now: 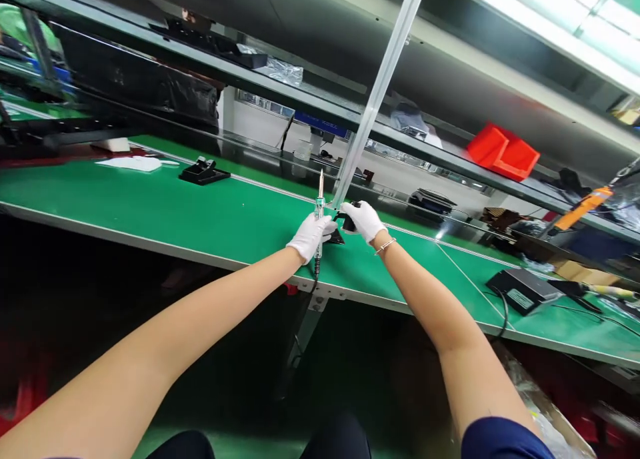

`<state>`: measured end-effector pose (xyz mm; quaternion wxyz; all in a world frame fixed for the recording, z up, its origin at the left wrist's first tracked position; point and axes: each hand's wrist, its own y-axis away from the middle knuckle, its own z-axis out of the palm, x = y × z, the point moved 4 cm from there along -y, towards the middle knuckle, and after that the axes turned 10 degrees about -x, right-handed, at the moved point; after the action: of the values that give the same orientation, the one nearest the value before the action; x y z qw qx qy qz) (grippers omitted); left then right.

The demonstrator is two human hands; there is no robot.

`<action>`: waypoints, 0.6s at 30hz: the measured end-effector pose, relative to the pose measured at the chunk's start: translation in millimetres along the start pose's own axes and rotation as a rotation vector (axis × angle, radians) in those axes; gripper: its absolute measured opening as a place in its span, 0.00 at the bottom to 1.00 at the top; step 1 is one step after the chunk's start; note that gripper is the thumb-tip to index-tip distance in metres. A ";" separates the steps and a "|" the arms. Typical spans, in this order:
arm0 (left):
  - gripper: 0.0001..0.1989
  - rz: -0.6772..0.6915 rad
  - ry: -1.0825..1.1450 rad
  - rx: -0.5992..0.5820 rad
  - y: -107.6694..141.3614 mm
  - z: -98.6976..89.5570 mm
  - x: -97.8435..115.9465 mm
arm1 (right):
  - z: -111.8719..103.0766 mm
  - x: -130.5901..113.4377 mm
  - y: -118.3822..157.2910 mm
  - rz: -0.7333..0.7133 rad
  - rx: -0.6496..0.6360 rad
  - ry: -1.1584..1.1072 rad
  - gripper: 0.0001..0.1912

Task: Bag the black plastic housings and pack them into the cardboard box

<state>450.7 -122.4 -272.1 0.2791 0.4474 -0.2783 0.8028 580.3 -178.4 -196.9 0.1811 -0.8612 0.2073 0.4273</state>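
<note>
My left hand (311, 238), in a white glove, is closed around a soldering iron (319, 209). The iron is held nearly upright, its bare metal tip pointing up and its black cord hanging over the bench's front edge. Just to the right, my gloved right hand (364, 220) grips the upper part of a black soldering iron stand (349, 226). Part of that stand is hidden behind my fingers. Both hands are close together above the green bench top (260, 222), near the foot of a metal post.
A second black stand (204, 171) and a white glove (137, 163) lie to the left. On the right sit a black box (523, 290) with a cable and a hanging orange-handled tool (583, 208). A red bin (503, 152) rests on the shelf; a metal post (375, 99) rises ahead.
</note>
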 end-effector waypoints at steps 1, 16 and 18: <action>0.09 -0.032 -0.011 0.005 -1.5 -1.8 -3.3 | 0.3 -0.5 2.3 0.005 -0.014 -0.034 0.12; 0.10 -0.131 -0.100 0.212 -25.0 -24.9 -20.3 | 10.6 -29.2 -2.2 0.038 -0.170 0.023 0.24; 0.11 -0.126 -0.102 0.223 -26.7 -27.5 -21.2 | 7.9 -16.1 -4.0 0.047 -0.150 -0.039 0.28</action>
<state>463.2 -89.1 -297.6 0.2633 0.5323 -0.1726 0.7858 568.3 -167.9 -187.8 0.1098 -0.8586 0.1912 0.4627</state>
